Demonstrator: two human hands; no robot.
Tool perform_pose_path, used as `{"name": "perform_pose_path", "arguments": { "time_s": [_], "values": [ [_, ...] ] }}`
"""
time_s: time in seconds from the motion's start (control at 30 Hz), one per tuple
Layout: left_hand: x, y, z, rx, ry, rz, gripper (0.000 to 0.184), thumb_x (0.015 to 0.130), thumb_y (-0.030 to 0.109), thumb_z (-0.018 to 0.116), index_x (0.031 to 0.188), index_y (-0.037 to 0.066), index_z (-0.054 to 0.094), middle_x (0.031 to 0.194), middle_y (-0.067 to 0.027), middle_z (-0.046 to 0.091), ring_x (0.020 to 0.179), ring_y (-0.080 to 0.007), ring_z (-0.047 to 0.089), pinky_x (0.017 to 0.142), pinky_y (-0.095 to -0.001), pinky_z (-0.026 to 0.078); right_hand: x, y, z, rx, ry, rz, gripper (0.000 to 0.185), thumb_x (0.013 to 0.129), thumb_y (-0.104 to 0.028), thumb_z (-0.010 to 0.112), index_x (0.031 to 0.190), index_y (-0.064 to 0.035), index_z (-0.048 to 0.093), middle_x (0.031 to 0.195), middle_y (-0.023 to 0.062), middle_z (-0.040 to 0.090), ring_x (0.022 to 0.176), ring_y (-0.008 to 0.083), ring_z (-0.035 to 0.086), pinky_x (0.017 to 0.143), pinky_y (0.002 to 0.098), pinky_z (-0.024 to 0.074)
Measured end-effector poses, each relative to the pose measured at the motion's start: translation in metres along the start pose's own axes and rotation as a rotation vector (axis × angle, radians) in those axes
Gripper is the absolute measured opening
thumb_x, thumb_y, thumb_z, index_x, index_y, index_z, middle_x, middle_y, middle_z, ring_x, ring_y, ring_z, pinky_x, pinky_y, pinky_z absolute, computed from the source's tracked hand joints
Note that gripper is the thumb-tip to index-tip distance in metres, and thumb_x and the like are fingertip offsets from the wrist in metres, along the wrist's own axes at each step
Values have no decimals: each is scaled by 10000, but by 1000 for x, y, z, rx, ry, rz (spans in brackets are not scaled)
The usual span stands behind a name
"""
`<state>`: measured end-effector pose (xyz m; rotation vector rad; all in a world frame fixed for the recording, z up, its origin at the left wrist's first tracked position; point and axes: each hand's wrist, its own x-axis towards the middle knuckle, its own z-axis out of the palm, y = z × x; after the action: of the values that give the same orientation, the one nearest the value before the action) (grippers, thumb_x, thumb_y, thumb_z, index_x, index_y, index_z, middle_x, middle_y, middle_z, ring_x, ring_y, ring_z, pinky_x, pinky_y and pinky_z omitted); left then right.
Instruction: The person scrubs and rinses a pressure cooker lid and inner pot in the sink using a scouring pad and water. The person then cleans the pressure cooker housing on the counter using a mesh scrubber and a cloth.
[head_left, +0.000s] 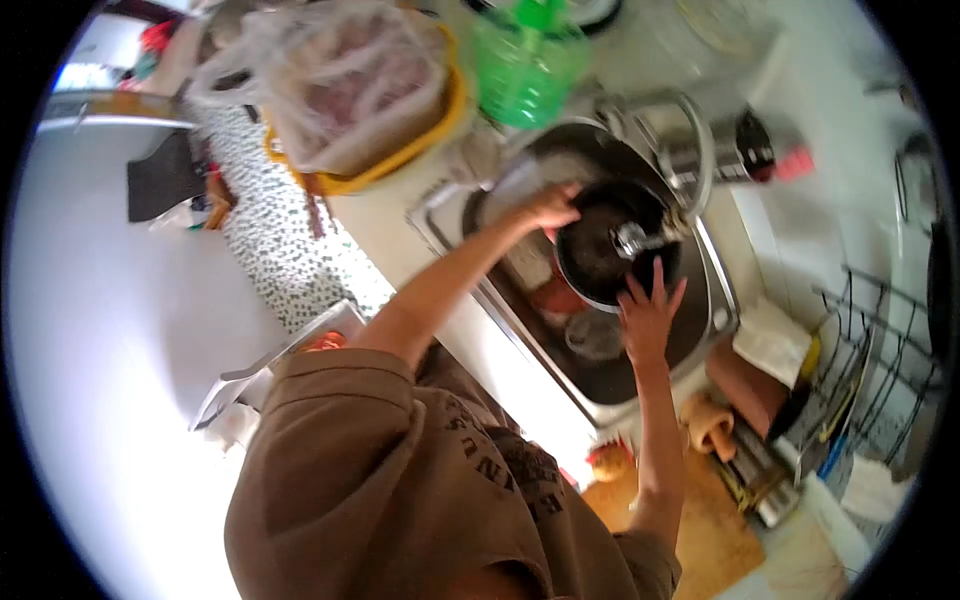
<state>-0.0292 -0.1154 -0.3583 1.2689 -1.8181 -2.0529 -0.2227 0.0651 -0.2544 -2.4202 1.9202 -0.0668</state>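
Note:
A dark round pot [592, 262] is held over the metal sink [612, 405], beneath the faucet [707, 150]. Water runs from the faucet into the pot. My left hand [550, 208] grips the pot's rim on the left, with its fingers closed there. At the near right side of the pot, my right hand [648, 312] has its fingers spread against the rim. Below the pot in the sink lie a reddish item [558, 298] and a clear, round item [594, 336], both partly hidden.
Behind the sink stand a green pump bottle [530, 65] and a yellow basin [455, 100] with a plastic bag [350, 75]. A dark bottle [720, 160] lies beyond the faucet. A wooden board [715, 540], mortar [707, 422] and wire rack [880, 350] are at the right.

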Motion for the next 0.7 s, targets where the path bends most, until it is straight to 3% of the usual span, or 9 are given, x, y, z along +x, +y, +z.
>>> {"name": "perform_pose_path", "arguments": {
  "time_s": [0.03,0.1,0.13,0.23,0.27,0.33,0.47,0.6,0.7],
  "values": [
    [7,-3,4,175,22,77,656,879,181,579,1441,61,262,1165,-229,587,525,-192,632,476,-288,557,-10,6,10,7,-77,-66,61,758,-127,614,802,-91,635,1078,80,636,1265,299,435,1100,611,152],
    [9,9,1,361,-16,101,616,938,365,513,1462,175,250,1241,-177,569,738,-248,676,793,-385,550,-24,2,34,91,-75,-130,38,760,-116,614,769,-80,621,921,85,654,1117,257,539,1071,518,258],
    [16,-1,8,532,255,273,515,907,338,570,1353,128,425,1200,-196,577,843,-308,663,772,-413,525,-25,-2,38,172,4,-130,49,762,-119,618,764,-72,604,831,95,644,998,247,605,1021,461,358],
    [50,-5,14,-63,432,308,497,938,330,533,1355,78,433,1278,-167,550,1091,-219,580,902,-356,453,-11,-4,23,125,-193,-84,90,759,-129,636,792,-69,578,708,91,597,785,248,617,778,388,461],
    [39,16,23,-200,423,349,536,965,270,487,1404,9,326,1399,-158,439,1255,-198,443,1015,-317,362,-10,-4,24,122,-171,-98,90,759,-129,636,792,-69,578,708,91,597,785,248,617,778,388,461],
    [28,40,35,-825,230,298,657,980,168,460,1486,74,52,1533,-127,184,1410,-210,182,1129,-317,210,-13,-5,27,93,-143,-154,128,741,-154,657,766,-78,557,658,70,565,678,268,594,622,382,437],
    [20,70,44,-1058,391,312,689,966,71,448,1486,68,-5,1537,-170,131,1415,-270,161,1110,-319,234,-22,-20,19,116,-175,-145,142,763,-190,656,750,-92,553,679,73,588,696,272,605,627,390,442],
    [38,91,58,-559,471,365,693,955,73,432,1476,28,-22,1526,-232,82,1410,-335,143,1122,-401,224,-43,-23,2,140,-267,-61,178,802,-270,645,773,-109,576,701,80,610,695,277,609,630,400,453],
    [70,102,84,176,788,382,746,828,-3,465,1393,-161,4,1461,-372,34,1368,-448,167,1108,-385,259,-58,-33,-14,222,-318,-19,299,867,-358,566,761,-79,566,636,155,566,645,358,578,599,454,453]
  ]
}}
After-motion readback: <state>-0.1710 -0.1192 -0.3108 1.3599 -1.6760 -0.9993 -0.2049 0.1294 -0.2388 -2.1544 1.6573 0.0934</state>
